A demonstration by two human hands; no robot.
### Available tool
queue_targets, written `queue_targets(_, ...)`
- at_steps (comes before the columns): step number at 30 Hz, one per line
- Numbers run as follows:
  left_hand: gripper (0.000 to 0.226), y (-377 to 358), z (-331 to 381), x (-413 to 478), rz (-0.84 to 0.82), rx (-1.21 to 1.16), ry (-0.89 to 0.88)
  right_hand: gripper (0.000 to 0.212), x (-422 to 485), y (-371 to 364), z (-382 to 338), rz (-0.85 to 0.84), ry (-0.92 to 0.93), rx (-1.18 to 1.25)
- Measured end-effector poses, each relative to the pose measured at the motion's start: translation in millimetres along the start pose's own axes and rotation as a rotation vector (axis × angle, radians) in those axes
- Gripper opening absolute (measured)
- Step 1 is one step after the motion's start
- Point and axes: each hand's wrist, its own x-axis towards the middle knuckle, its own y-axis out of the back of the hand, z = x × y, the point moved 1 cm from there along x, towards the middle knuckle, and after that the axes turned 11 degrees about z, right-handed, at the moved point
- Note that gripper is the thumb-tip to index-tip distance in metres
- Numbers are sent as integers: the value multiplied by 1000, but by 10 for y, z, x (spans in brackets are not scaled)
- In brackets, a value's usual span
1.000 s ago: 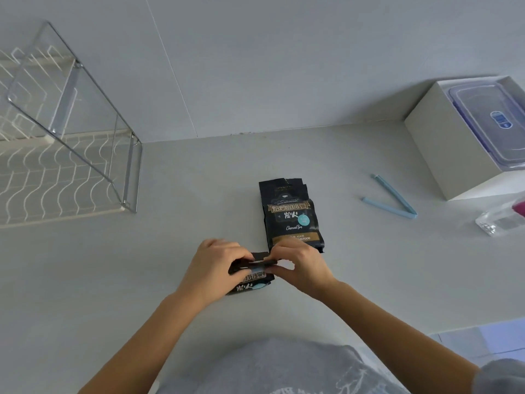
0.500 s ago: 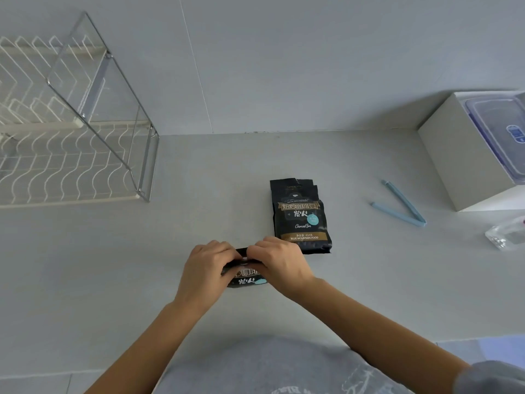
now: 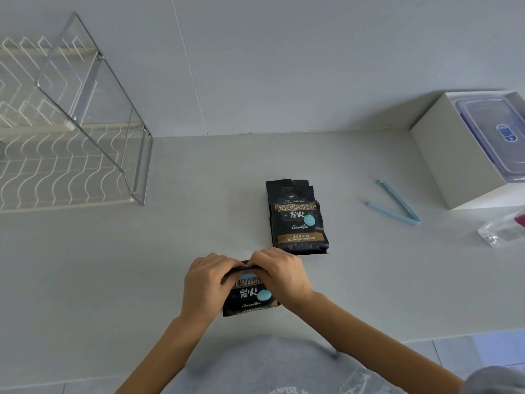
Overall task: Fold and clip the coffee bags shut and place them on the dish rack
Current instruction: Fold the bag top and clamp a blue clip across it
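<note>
A black coffee bag (image 3: pixel 251 298) lies on the white counter close to me. My left hand (image 3: pixel 206 282) and my right hand (image 3: pixel 281 275) both pinch its folded top edge, one on each side. A second black coffee bag (image 3: pixel 297 220) lies flat just beyond, its torn top open and pointing away from me. A light blue bag clip (image 3: pixel 396 203) lies open in a V to the right of that bag. The white wire dish rack (image 3: pixel 65 155) with a clear side panel stands at the far left.
A white box (image 3: pixel 451 149) holding a clear lidded container (image 3: pixel 495 132) sits at the right against the wall. A small clear plastic item (image 3: pixel 501 233) lies at the right edge. The counter's front edge runs near my body.
Both hands kept hold of the near bag's top while rolling it down; more of the bag's front label now shows below the fingers. The camera view shifted slightly.
</note>
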Motion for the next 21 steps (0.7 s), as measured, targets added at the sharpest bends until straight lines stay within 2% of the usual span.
queue_targets(4, 7, 47, -45, 73, -66, -67, -31, 13, 29, 44, 18, -37, 7, 76)
queue_targets(10, 5, 73, -56, 82, -21, -70, -42, 14, 90, 59, 21, -52, 30, 96)
queue_targets(16, 5, -9, -84, 80, -58, -189, 192, 12, 115, -14, 36, -48, -64, 84)
queue_targets(21, 33, -48, -129, 75, -58, -464, 371, 8, 153, 6, 97, -63, -178, 103)
